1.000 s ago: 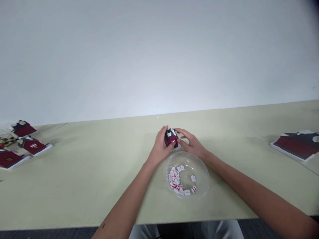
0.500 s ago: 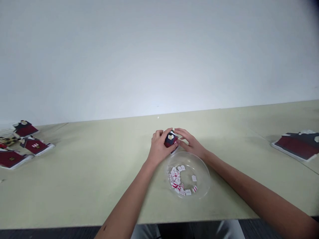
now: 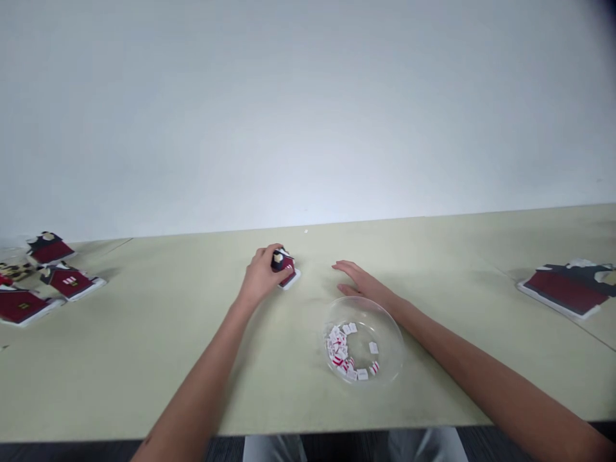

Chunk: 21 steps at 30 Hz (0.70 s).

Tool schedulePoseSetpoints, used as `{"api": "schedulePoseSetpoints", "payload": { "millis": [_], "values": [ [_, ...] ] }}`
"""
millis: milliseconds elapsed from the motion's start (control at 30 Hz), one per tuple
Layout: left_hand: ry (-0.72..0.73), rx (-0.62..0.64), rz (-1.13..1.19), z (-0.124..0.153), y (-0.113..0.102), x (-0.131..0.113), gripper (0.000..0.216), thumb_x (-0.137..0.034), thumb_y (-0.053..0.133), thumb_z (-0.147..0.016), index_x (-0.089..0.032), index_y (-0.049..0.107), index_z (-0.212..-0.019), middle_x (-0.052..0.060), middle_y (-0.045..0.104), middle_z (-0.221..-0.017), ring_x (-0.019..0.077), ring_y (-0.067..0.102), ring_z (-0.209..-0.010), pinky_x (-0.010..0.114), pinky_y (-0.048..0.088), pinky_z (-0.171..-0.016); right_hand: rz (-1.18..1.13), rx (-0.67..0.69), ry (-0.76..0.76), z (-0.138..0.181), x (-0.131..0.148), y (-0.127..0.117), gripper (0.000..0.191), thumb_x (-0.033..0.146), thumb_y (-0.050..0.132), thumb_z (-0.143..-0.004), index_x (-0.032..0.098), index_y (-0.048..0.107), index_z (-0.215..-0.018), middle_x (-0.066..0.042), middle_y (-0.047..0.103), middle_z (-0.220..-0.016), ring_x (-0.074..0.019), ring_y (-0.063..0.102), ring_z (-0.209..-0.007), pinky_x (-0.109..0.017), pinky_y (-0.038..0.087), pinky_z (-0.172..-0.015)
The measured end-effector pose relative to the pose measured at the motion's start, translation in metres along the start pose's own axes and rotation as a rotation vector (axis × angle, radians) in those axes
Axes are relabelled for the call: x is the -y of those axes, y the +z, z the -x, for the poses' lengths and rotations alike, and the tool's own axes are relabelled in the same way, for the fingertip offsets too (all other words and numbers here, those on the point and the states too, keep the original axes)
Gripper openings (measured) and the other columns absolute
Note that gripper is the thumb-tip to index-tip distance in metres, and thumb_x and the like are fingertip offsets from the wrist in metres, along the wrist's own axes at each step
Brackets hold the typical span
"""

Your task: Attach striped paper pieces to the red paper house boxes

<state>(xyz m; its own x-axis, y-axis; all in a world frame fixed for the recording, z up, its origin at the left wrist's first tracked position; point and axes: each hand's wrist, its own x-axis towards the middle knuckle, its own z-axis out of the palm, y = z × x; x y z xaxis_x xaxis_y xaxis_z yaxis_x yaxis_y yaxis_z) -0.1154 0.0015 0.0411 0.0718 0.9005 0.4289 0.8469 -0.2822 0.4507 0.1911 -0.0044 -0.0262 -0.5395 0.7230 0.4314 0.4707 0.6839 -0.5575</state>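
A small dark red toy house (image 3: 285,264) with a dark roof, a pale round patch and a white base is gripped by my left hand (image 3: 262,274), thumb on its near side and fingers over the roof. It is at or just above the table, left of centre. My right hand (image 3: 362,283) is apart from the house, fingers stretched out and nothing in them. Just below that hand is a clear round bowl (image 3: 392,346), with several small white pieces (image 3: 338,346) in it, some striped red.
At the far left, several similar red houses (image 3: 70,282) lie on the pale green table (image 3: 158,346). Another red house (image 3: 568,285) lies at the far right. A white wall (image 3: 308,115) rises behind the table. Near the wall is a tiny white speck (image 3: 306,231).
My left hand has moved left with the toy house in it. My right hand has come off the house and stays near the bowl, fingers now apart from it.
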Motion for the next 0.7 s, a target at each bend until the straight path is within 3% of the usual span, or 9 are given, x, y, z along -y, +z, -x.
{"api": "schedulePoseSetpoints", "payload": {
  "millis": [200, 400, 700],
  "values": [
    [-0.179, 0.001, -0.052, -0.015, -0.054, 0.071, 0.062, -0.046, 0.072, -0.072, -0.029, 0.053, -0.129, 0.007, 0.057, -0.121, 0.0258, 0.059, -0.109, 0.039, 0.047, -0.098, 0.174, 0.064, 0.016, -0.005, -0.009, 0.011, 0.041, 0.048, 0.053, -0.096, 0.023, 0.064, -0.126, -0.012, 0.061, -0.136, -0.0289, 0.054, -0.130, -0.052, 0.041, -0.111],
    [-0.284, -0.016, -0.151, -0.027, -0.097, 0.127, 0.070, -0.048, 0.075, -0.068, -0.023, 0.051, -0.129, 0.010, 0.055, -0.119, 0.0281, 0.059, -0.108, 0.038, 0.049, -0.091, 0.195, 0.015, 0.014, -0.003, -0.008, 0.016, 0.039, 0.052, 0.053, -0.095, 0.026, 0.070, -0.120, -0.009, 0.064, -0.133, -0.0291, 0.057, -0.126, -0.051, 0.044, -0.108],
    [-0.377, 0.055, -0.480, -0.045, -0.153, 0.180, 0.071, -0.048, 0.076, -0.069, -0.020, 0.052, -0.129, 0.014, 0.052, -0.129, 0.0381, 0.051, -0.119, 0.050, 0.045, -0.095, 0.221, -0.008, 0.034, -0.001, -0.004, 0.015, 0.039, 0.051, 0.054, -0.094, 0.027, 0.070, -0.121, -0.009, 0.064, -0.133, -0.0289, 0.057, -0.127, -0.050, 0.044, -0.109]
  ]
}}
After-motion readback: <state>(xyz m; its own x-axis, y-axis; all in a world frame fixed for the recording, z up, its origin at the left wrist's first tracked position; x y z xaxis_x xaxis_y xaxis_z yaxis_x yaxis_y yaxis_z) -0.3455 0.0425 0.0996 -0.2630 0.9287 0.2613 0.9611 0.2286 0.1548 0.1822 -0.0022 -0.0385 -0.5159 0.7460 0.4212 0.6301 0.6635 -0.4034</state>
